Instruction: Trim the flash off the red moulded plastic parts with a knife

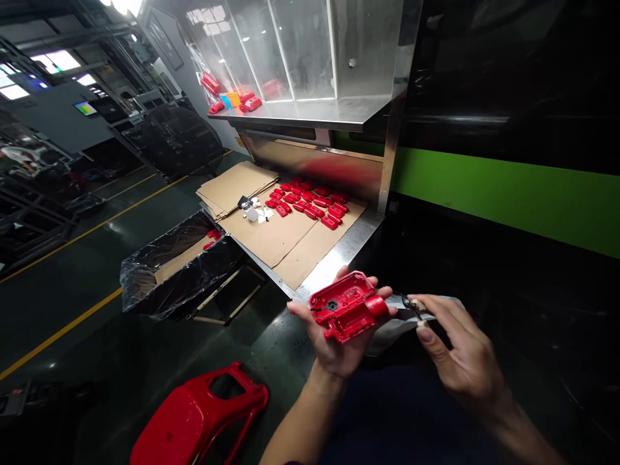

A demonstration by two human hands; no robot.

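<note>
My left hand (pixel 334 342) cradles a red plastic housing (pixel 349 305) from below, palm up, its hollow inside facing me and a round red knob at its right end. My right hand (pixel 460 352) is just right of it, thumb and fingers pinched on a small dark tool (pixel 411 303) whose tip points toward the housing's knob end. Several more red housings (pixel 310 201) lie in rows on cardboard at the back of the metal workbench (pixel 339 255).
Flat cardboard sheets (pixel 239 184) and small white parts (pixel 254 212) lie on the bench's left. A plastic-lined box (pixel 179 265) stands left of the bench. A red stool (pixel 198 413) is on the floor below. A shelf (pixel 310 110) with red parts hangs above.
</note>
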